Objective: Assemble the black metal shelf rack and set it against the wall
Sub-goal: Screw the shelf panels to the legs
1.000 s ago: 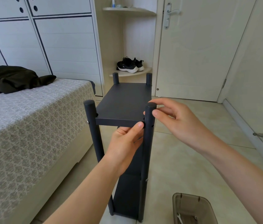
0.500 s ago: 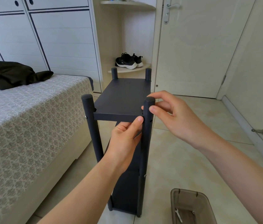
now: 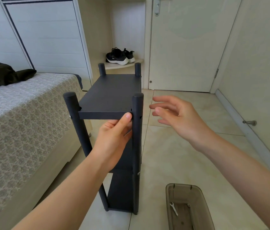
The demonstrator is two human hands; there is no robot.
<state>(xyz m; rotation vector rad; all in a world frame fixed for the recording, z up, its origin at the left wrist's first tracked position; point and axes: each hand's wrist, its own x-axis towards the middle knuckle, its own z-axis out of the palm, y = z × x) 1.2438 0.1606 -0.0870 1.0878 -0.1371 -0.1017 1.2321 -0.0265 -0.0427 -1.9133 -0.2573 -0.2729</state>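
Quick update on the rack [image 3: 109,95]: it's standing upright on the floor between the bed [image 3: 23,122] and the door [image 3: 189,47], well apart from the wall [image 3: 263,63] on my right, so it's not parked yet. My left hand [image 3: 114,138] has its grip on the front lip of the top shelf, thumb on the edge and fingers tucked under, right beside the front right post [image 3: 137,138]. What changed: half a second ago my right hand [image 3: 179,118] was pinching the top of that post. Now it's off it, hanging just beside it with the fingers loose and spread, holding nothing. I read that as done fiddling with that corner by hand and going for something else. The other front post shows a silver screw [image 3: 70,116] at shelf height, while this one has a dark hole [image 3: 140,117] at the same height. It looks empty, but it's small and I can't swear to it. If it is, this corner still wants fastening. The bin [image 3: 169,205] on the floor by my right side has a little wrench [image 3: 174,208] in it, so that's probably the next grab. Until then I'd hold on with the left.
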